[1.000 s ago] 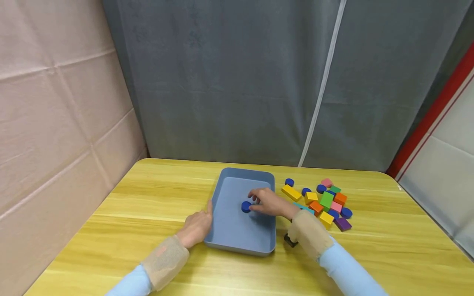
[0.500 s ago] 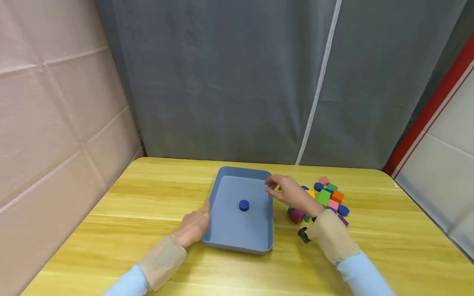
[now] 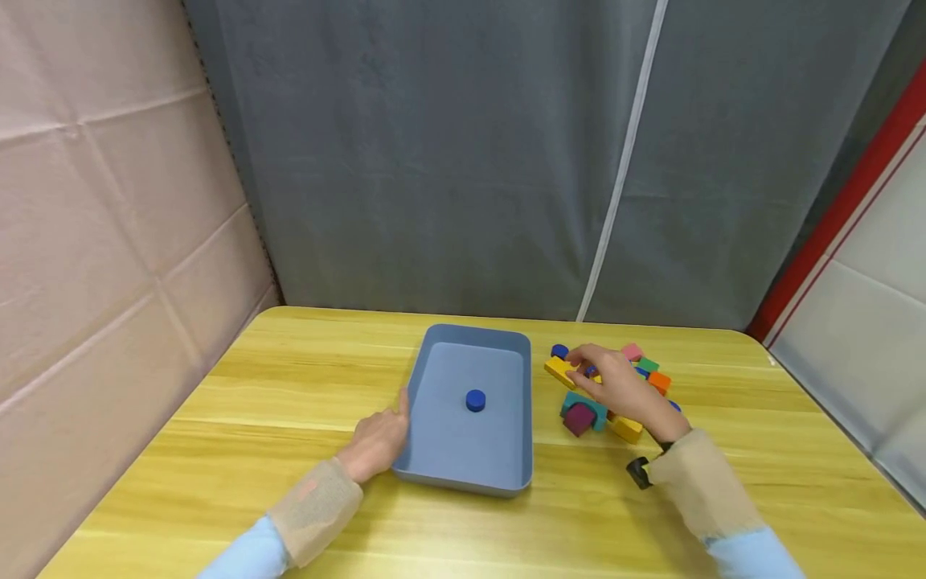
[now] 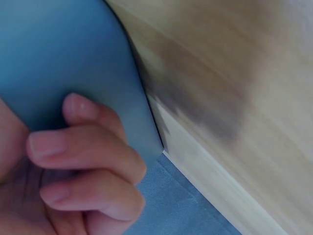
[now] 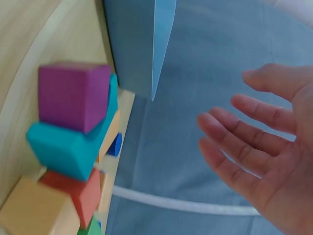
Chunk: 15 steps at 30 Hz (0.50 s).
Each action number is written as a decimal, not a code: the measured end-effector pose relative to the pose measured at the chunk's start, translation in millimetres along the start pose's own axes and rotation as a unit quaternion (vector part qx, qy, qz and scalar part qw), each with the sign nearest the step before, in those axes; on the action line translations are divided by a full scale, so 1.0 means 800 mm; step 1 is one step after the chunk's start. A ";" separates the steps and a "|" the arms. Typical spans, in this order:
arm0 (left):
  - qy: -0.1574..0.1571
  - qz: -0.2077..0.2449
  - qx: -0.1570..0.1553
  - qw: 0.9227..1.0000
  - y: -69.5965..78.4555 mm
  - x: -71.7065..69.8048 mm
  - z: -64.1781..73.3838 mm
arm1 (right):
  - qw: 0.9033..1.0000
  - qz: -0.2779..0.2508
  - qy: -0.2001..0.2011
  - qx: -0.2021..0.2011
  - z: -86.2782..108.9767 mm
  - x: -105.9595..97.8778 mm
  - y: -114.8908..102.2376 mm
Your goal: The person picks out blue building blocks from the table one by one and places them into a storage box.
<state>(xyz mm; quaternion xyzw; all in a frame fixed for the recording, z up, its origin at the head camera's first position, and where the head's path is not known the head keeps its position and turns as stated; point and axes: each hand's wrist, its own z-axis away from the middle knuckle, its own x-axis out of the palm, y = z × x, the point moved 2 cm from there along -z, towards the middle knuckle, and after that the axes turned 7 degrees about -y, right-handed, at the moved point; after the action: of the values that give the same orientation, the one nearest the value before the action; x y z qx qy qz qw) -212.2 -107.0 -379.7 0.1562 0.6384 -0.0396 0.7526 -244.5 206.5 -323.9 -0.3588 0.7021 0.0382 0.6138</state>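
Note:
A blue round block (image 3: 475,400) lies flat on the floor of a grey-blue tray (image 3: 463,458) in the head view. My left hand (image 3: 376,441) rests against the tray's left side, one finger lying along the rim. In the left wrist view its other fingers (image 4: 90,149) are loosely bent beside the tray's outer wall. My right hand (image 3: 615,382) hangs over the block pile right of the tray, its fingers relaxed and apart with nothing between them. Near its fingertips lies a long yellow block (image 3: 559,372). A purple block (image 5: 73,95) sits against a teal arch block (image 5: 66,149).
Around and under my right hand are more wooden blocks, among them an orange block (image 3: 659,381), a pink block (image 3: 633,351) and several blue rounds. The wooden table (image 3: 325,346) ends at a grey curtain (image 3: 434,161) behind the tray.
My right hand has moved right, from beside the blue round block in the tray to over the block pile. The round block stays in the tray, and my left hand keeps its place.

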 end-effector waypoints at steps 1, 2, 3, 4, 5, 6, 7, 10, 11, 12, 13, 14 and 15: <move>0.000 0.001 0.001 1.000 0.000 0.000 0.000 | 1.000 0.000 0.005 -0.002 0.003 -0.002 0.001; 0.001 0.002 0.002 1.000 0.000 0.000 0.000 | 1.000 0.001 0.009 -0.004 0.007 -0.004 0.003; 0.002 0.002 0.004 1.000 0.000 0.000 0.001 | 1.000 0.003 0.014 -0.004 0.010 -0.006 0.005; 0.003 0.002 0.006 1.000 0.000 0.000 0.001 | 1.000 0.004 0.017 -0.004 0.013 -0.008 0.007; 0.005 0.001 0.008 1.000 0.000 0.000 0.001 | 1.000 0.007 0.021 -0.004 0.016 -0.010 0.010; 0.006 0.000 0.009 1.000 0.000 -0.001 0.000 | 1.000 0.010 0.024 -0.004 0.019 -0.012 0.013; 0.006 -0.001 0.010 1.000 0.000 -0.001 0.001 | 1.000 0.014 0.027 -0.002 0.022 -0.015 0.016; 0.004 -0.002 0.011 1.000 0.000 -0.001 0.000 | 0.999 0.026 0.030 0.004 0.032 -0.022 0.024; 0.002 -0.001 0.010 1.000 0.000 -0.001 0.000 | 0.999 0.032 0.035 0.001 0.036 -0.023 0.027; 0.000 0.000 0.008 1.000 0.000 -0.001 0.000 | 0.999 0.034 0.037 0.001 0.039 -0.025 0.029; -0.001 0.001 0.007 1.000 0.000 -0.001 0.000 | 0.999 0.038 0.038 0.005 0.043 -0.027 0.032; -0.002 0.000 0.007 1.000 0.000 -0.001 0.000 | 0.998 0.040 0.038 0.011 0.047 -0.028 0.034; -0.003 0.000 0.007 1.000 -0.001 -0.001 0.000 | 0.998 0.041 0.035 0.020 0.051 -0.030 0.036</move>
<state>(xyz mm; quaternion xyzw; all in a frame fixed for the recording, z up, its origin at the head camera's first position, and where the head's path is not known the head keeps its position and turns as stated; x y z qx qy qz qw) -212.4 -107.6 -379.3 0.1610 0.6361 -0.0444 0.7533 -227.0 258.9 -323.7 -0.3184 0.7379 0.0362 0.5940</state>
